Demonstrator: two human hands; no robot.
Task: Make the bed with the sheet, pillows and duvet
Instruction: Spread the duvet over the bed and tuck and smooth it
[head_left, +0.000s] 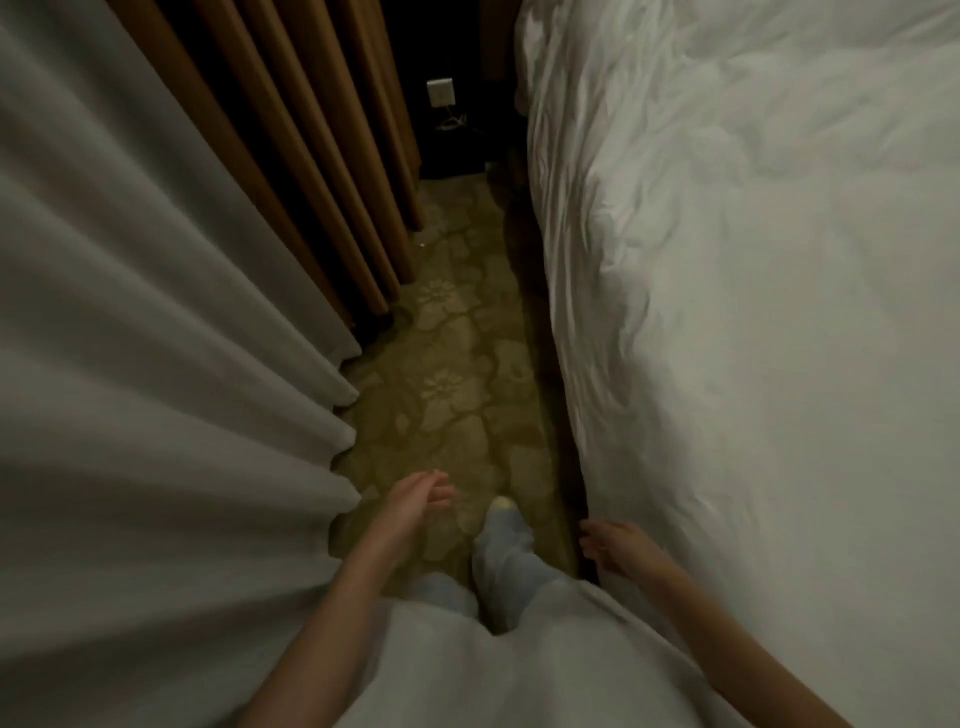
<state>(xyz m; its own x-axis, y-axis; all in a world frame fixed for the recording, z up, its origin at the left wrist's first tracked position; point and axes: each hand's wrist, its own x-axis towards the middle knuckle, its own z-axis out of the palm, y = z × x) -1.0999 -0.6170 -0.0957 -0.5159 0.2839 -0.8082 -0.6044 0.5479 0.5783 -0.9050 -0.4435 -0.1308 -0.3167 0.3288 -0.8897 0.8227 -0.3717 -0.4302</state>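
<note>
Head view: one white duvet lies rumpled over the bed on the right. Two hands, both empty: left hand fingers loosely curled, right hand fingers relaxed beside the duvet's hanging edge. Grey curtain and brown curtain narrow the carpeted aisle.

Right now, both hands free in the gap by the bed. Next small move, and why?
Probably reach the right hand onto the rumpled duvet edge beside it and take hold. Both it and the left hand hold nothing, and the duvet lies creased along this side.
</note>
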